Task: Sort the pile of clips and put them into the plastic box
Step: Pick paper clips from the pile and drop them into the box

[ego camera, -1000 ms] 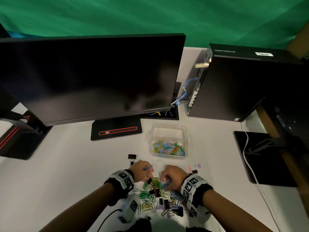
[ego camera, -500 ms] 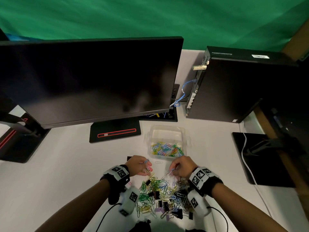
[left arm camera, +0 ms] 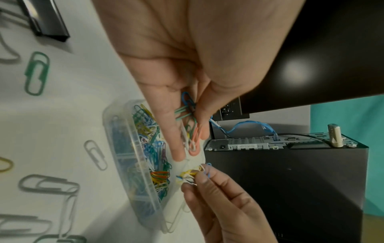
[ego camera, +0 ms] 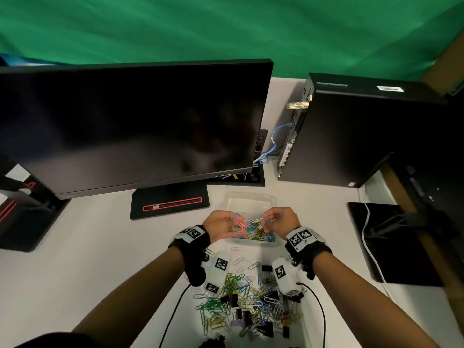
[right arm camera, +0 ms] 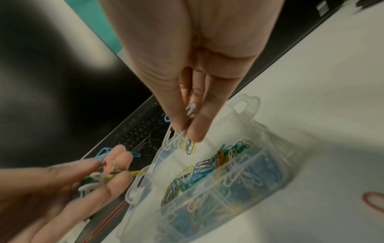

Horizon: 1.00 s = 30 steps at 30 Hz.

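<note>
On the table [ego camera: 75, 259], the pile [ego camera: 248, 305] lies at 6 o'clock of the box [ego camera: 247, 199]. Over the box, the left hand [ego camera: 219, 226] and right hand [ego camera: 282, 219] each pinch a few paperclips [left arm camera: 188, 125].

The box [ego camera: 247, 199] sat behind the clip pile [ego camera: 247, 302], with the monitor [ego camera: 130, 126] behind-left and the computer [ego camera: 351, 136] behind-right. Both hands [ego camera: 218, 226] [ego camera: 282, 219] hung over the box, holding paper clips [ego camera: 239, 226].
</note>
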Motion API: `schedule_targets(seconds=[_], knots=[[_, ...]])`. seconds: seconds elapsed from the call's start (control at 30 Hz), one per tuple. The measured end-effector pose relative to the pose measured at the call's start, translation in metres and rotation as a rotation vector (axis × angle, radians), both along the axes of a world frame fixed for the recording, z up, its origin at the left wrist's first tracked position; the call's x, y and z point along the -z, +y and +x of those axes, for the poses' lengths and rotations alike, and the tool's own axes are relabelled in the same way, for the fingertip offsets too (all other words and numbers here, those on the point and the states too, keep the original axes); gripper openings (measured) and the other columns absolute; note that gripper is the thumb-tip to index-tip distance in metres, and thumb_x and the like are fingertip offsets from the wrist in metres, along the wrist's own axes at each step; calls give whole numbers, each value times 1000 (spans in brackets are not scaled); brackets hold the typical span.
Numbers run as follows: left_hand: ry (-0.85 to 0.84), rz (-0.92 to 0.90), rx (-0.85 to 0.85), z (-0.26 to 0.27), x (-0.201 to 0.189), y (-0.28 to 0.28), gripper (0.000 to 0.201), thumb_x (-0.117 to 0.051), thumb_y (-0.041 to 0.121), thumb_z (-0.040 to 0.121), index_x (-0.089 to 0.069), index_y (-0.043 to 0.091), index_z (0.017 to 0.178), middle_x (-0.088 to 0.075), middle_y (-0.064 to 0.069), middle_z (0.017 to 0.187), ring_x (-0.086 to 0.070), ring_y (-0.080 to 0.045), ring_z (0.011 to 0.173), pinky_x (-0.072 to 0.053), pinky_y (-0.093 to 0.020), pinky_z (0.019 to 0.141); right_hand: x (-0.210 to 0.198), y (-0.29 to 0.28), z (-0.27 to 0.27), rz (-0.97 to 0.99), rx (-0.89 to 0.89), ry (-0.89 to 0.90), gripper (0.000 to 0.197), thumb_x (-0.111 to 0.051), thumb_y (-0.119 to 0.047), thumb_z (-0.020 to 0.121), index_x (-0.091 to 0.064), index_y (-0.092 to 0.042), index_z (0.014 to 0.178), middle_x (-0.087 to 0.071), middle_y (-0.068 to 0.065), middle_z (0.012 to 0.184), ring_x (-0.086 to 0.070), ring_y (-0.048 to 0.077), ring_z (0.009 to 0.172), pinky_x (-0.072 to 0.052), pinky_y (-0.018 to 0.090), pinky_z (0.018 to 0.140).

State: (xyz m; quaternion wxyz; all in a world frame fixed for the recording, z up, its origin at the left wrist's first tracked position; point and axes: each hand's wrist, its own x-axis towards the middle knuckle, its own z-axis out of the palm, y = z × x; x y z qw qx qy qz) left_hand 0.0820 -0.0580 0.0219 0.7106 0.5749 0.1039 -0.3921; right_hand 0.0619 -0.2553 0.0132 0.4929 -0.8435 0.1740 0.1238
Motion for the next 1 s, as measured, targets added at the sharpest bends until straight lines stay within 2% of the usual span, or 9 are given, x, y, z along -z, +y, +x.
schedule_targets(seconds=[0.1,0.23,0.37,0.43,0.6,0.77,0.83,0.9,1.0], knots=[[8,34,-20,6,3,-7,25,-43,-6,93,-55,-11,115,-60,-8,89,-66,-14,73,-58,-18,61,9,2,2,43,50,30,21,-59,4,82,-66,-14,74,-60,3,67,-60,20,52,-56,41,71],[101,14,-16,11,8,-12,28,-35,3,97,-60,8,87,-54,-7,82,-66,-7,58,-57,-17,56,16,0,2,8,4,57,27,-47,8,83,-71,-5,89,-67,17,80,-63,29,68,-56,42,79],[90,42,49,13,11,-16,30,-34,7,97,-60,9,83,-56,-5,82,-54,-14,73,-48,-22,66,13,-2,-1,-83,-65,34,34,-43,6,83,-72,-9,96,-71,14,103,-64,30,95,-52,37,90],[55,82,72,13,12,-18,28,-36,4,96,-59,6,79,-57,-4,81,-51,-12,72,-44,-18,62,9,-2,-4,-126,-117,27,36,-43,6,84,-71,-10,100,-69,11,107,-63,28,99,-50,29,89],[-149,291,154,17,20,-19,25,-41,-7,92,-66,-1,90,-63,-14,101,-49,-22,78,-37,-23,64,7,3,-11,-196,-254,16,30,-48,3,85,-70,-10,101,-70,10,106,-64,24,96,-45,20,80],[-397,474,241,16,13,-15,28,-45,-2,93,-61,-7,115,-60,-19,127,-53,-28,121,-44,-24,91,7,12,-19,-239,-435,53,18,-60,-6,81,-71,-9,94,-71,7,100,-52,0,66,-39,7,63],[-482,493,260,13,11,-9,26,-48,-1,92,-64,-5,112,-62,-19,123,-59,-26,112,-46,-17,84,9,14,-21,-268,-460,63,18,-59,-5,79,-73,-11,89,-72,7,95,-51,1,64,-38,7,60],[-539,497,298,6,10,-2,23,-51,-1,90,-68,-3,105,-66,-18,109,-62,-13,85,-46,-9,68,10,14,-23,-287,-455,56,22,-57,-1,78,-73,-12,88,-73,8,95,-53,5,68,-40,12,64],[-656,591,542,-7,11,13,20,-58,7,87,-71,7,102,-68,-7,101,-53,1,72,-43,-10,68,10,13,-27,-300,-489,30,29,-53,5,76,-74,-11,90,-73,9,95,-55,5,70,-41,13,68]])
